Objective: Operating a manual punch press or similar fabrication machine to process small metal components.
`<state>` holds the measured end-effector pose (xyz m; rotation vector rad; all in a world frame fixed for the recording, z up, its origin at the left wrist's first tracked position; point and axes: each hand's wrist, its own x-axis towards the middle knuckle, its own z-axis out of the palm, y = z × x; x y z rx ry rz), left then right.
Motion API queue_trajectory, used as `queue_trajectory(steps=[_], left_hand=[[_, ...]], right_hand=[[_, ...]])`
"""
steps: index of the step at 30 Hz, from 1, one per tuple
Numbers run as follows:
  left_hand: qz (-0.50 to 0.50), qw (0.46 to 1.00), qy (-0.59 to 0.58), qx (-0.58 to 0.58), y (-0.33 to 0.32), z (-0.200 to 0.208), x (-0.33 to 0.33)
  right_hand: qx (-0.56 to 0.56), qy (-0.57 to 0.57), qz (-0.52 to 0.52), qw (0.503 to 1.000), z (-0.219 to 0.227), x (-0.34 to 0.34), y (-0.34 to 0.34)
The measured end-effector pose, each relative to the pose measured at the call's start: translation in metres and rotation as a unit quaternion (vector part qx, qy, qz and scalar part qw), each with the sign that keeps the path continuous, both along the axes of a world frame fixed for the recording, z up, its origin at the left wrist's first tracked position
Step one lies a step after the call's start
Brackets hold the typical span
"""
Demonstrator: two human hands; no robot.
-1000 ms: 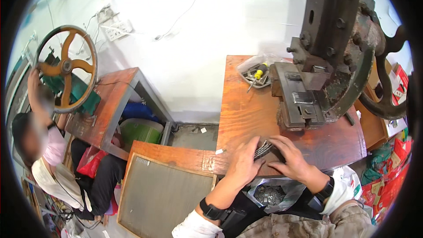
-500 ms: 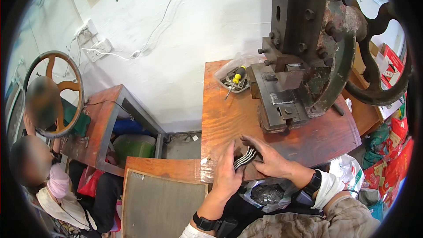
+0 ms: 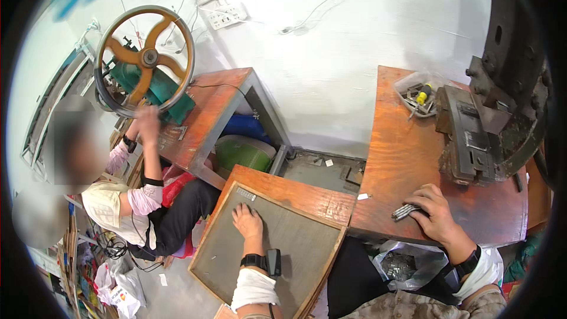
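Note:
My right hand [image 3: 436, 212] is closed round a small stack of metal strips [image 3: 406, 211], held above the near part of the wooden bench [image 3: 394, 159]. Stretched out to the left, my left hand [image 3: 247, 223] is open over a wood-framed grey tray [image 3: 295, 237], fingers apart. Just beyond its fingertips, a short row of small metal pieces [image 3: 245, 194] lies at the tray's far left corner. Whether the fingers touch the tray surface is hard to make out. Beside my right forearm, a clear plastic bag [image 3: 425, 255] holds many small metal pieces [image 3: 397, 266].
A dark hand press [image 3: 472, 142] stands at the right of the bench. Behind it sits a plastic tub [image 3: 407, 85] of metal parts with a yellow-and-black screwdriver [image 3: 423, 93]. At left, a co-worker's hand [image 3: 147, 124] is near a large handwheel [image 3: 150, 58].
My hands have parted: the left has gone from the stack to the tray at left, while the right keeps the metal strips. The view has turned left.

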<state>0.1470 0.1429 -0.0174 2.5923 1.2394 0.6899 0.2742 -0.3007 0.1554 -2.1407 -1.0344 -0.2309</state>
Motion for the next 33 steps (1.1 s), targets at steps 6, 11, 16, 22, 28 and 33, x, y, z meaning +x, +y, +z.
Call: queue_trajectory(steps=[6, 11, 16, 22, 28, 33], left_hand=[[-0.105, 0.986, 0.123, 0.027, 0.016, 0.004, 0.005], [-0.093, 0.985, 0.133, 0.050, -0.018, -0.011, -0.009], [-0.186, 0.974, 0.120, 0.050, -0.013, 0.025, -0.032], [-0.197, 0.962, 0.189, -0.008, 0.015, 0.027, -0.014], [-0.101, 0.982, 0.077, -0.139, 0.031, 0.002, -0.046], [-0.108, 0.988, 0.000, -0.108, 0.005, 0.007, -0.042]], right_hand=[[-0.006, 0.004, -0.012, 1.000, 0.004, 0.001, 0.004], [-0.011, 0.004, -0.011, 1.000, 0.005, 0.002, 0.005], [-0.017, 0.021, 0.000, 1.000, 0.007, -0.001, 0.005], [-0.030, -0.010, -0.001, 0.999, 0.001, 0.004, -0.003], [-0.006, 0.011, 0.024, 1.000, -0.004, 0.008, -0.006], [0.003, 0.040, 0.019, 0.999, -0.002, 0.008, -0.015]])
